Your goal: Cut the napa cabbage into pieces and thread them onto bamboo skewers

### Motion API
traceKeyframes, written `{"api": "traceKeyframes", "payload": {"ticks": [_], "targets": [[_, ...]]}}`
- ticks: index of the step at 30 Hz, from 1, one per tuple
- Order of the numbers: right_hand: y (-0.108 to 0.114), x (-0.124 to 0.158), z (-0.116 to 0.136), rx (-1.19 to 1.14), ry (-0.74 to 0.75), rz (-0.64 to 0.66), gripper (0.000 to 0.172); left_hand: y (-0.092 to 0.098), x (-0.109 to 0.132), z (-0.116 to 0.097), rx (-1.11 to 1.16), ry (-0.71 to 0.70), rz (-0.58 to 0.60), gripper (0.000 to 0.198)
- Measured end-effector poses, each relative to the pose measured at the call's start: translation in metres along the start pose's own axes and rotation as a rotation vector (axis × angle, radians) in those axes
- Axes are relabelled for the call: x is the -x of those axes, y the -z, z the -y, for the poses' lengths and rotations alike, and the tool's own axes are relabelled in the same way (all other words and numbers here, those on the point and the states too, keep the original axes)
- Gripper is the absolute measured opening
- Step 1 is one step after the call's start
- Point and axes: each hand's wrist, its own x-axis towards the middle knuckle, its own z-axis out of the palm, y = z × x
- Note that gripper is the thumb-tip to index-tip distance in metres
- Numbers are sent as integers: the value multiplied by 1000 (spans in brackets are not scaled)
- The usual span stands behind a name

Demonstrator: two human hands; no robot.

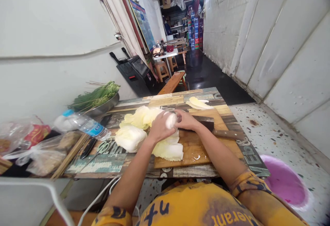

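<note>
My left hand (160, 127) and my right hand (186, 120) are closed around a pale piece of napa cabbage (171, 120) above the left part of the wooden cutting board (196, 152). My fingers hide some of it. Loose cabbage leaves (168, 150) lie on the board's left edge below my hands. Yellow leaves (138, 116) spread out to the left, and a whitish napa cabbage head (130, 138) rests on the table beside my left forearm. Behind my right wrist lies a cleaver (210, 124), its wooden handle pointing right. Another leaf (198, 103) sits at the board's far edge.
On the left of the patterned table (103, 162) are a water bottle (90, 125), a black-handled knife (88, 147), wooden skewers (70, 155), plastic bags (48, 155) and a metal bowl of greens (103, 104). A pink basin (286, 183) stands on the floor at right. Beyond is a bench (171, 83).
</note>
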Motion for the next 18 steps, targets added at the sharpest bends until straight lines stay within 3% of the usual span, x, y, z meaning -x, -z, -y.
{"api": "traceKeyframes", "payload": {"ticks": [9, 18], "targets": [[-7, -1, 1, 65, 2, -39, 58, -4, 14, -9, -30, 8, -129, 69], [-21, -9, -14, 70, -83, -125, 33, -14, 23, -7, -70, -47, -231, 67]]}}
